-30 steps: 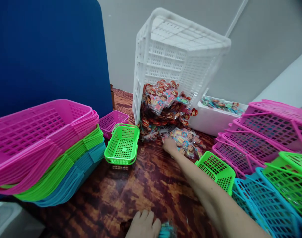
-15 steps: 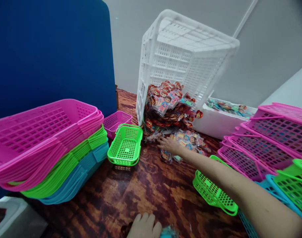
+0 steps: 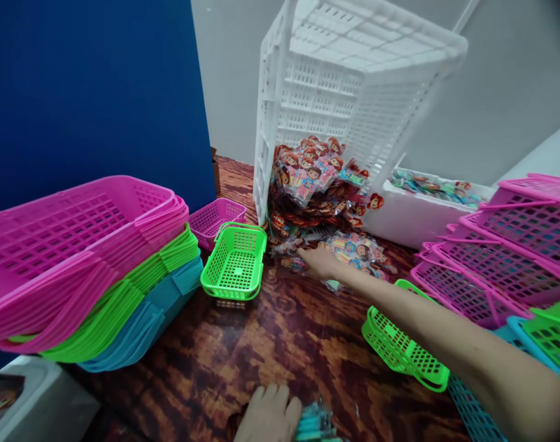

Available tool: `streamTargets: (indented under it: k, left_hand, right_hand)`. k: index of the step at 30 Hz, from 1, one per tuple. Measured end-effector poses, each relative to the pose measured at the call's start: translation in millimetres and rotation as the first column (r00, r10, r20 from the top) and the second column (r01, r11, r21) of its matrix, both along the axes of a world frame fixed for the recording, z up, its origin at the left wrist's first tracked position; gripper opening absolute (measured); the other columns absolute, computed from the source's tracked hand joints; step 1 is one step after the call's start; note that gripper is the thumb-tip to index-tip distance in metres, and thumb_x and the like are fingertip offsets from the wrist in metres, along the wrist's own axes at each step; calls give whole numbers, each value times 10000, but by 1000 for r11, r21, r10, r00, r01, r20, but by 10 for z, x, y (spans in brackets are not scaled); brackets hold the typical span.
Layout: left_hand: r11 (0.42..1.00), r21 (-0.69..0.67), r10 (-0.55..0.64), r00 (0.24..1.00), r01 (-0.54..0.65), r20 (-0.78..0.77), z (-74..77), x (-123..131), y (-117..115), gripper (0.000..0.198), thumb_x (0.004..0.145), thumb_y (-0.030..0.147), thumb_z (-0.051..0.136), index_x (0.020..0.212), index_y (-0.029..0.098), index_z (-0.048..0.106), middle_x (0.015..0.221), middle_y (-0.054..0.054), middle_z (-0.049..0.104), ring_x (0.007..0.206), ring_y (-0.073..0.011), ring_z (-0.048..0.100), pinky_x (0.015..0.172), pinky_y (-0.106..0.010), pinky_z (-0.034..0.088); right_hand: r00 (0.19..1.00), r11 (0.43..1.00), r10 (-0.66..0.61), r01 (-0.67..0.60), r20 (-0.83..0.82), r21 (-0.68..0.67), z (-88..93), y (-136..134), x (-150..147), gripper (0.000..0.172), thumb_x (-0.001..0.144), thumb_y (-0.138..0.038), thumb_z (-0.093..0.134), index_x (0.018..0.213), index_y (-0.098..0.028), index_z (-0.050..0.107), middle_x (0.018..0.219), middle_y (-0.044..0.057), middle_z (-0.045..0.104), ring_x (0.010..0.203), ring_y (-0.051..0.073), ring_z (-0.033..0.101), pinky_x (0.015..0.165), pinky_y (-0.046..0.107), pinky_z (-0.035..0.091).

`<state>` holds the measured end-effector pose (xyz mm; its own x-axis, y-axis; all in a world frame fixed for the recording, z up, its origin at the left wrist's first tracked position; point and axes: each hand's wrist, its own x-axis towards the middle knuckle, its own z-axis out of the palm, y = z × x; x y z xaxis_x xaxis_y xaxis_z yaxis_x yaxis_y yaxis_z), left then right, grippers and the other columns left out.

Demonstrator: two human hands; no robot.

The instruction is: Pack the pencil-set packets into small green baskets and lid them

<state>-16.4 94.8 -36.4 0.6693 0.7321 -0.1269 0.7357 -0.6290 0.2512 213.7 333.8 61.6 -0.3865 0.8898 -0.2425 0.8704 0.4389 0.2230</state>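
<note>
My right hand [image 3: 320,263] reaches across the table, fingers bent down and closed at a small clear packet [image 3: 292,264] printed with a cartoon figure; part of the packet shows left of the fingertips. Beside that hand lies a loose heap of similar packets [image 3: 357,248]. My left hand [image 3: 269,414], at the bottom edge, has its fingers together and curled over a bunch of wrapped packets [image 3: 317,423] with teal parts; much of the bunch is hidden. A green basket [image 3: 236,264] stands upright left of my right hand, and another green basket [image 3: 403,350] lies tilted beneath my right forearm.
A white crate [image 3: 326,92] lies on its side at the back, packets spilling out. Nested pink, green and blue baskets [image 3: 155,245] are stacked left; a pink basket [image 3: 215,218] sits behind. More baskets [image 3: 519,252] pile up right, before a white foam box [image 3: 394,215].
The view has shifted slightly. My right hand's fingers have gone from spread to closed at a packet. More of the teal bunch shows beside my left hand, which stays low.
</note>
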Motion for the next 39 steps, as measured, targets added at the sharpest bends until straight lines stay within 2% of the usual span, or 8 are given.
streamTargets:
  k: [5,9,13,16,20,27,33,39]
  left_hand:
    - [993,-105,49,998,-45,35,248,-117,-120,352,882,67,508,1175,228,620,1256,-89,623,1126,-259,572,985,-413,459]
    - [985,-13,172,971,-173,165,385,-273,-153,389,851,39,508,1181,218,611,1578,-122,319,1387,-325,360,1034,-466,439]
    - [992,53,103,975,-115,195,443,-394,-133,275,851,28,518,1041,196,623,1657,-125,132,1381,-342,376,1005,-502,464]
    - [999,46,-14,994,9,110,469,-456,-123,245,847,21,525,1000,194,607,1653,-138,152,1244,-324,511,954,-503,493]
    - [996,50,-75,992,71,102,454,-524,-123,362,849,12,536,1128,235,595,1594,-134,287,1266,-308,492,992,-488,473]
    - [986,65,-159,977,151,141,450,-591,-86,402,862,14,534,1181,252,591,1521,-106,361,1294,-274,467,1048,-441,445]
    - [981,52,-189,979,186,77,515,-609,-34,396,815,-10,540,1128,222,613,1667,-111,70,1304,-312,484,1026,-479,459]
    - [979,45,-203,975,200,91,527,-634,-58,477,820,-26,515,1196,256,594,1668,-94,89,1390,-291,409,1069,-459,426]
  right_hand:
    - [991,995,-92,87,-92,-51,-87,-1007,-499,365,850,-242,596,1197,-161,516,1150,157,682,973,279,670,736,313,445]
    - [956,974,-167,122,-242,-192,-284,-1820,-758,346,825,-182,602,1164,-165,533,1164,131,649,1005,266,654,777,313,467]
    - [742,885,-382,121,-551,-450,-332,-2228,-648,415,866,-251,582,1272,-177,532,1229,118,648,1090,263,639,907,346,476]
    - [588,832,-475,59,-654,-551,-326,-2418,-438,704,841,-200,574,1509,-246,358,1383,94,601,1210,260,603,1004,374,454]
    - [516,803,-525,36,-677,-595,-373,-2677,-262,924,767,-103,571,1588,-306,198,1491,60,521,1311,261,547,1076,405,429]
    - [444,877,-403,-61,-800,-476,-410,-2843,-262,778,873,-74,463,1566,-361,257,1554,20,439,1374,215,487,1127,404,398]
    - [551,873,-383,-48,-742,-486,-441,-2854,-213,781,889,-75,456,1573,-374,226,1465,68,545,1269,247,579,1042,417,464]
    - [450,886,-434,57,-780,-461,-480,-2803,-235,427,956,-144,435,1334,-272,588,1234,71,700,1101,222,663,958,353,498]
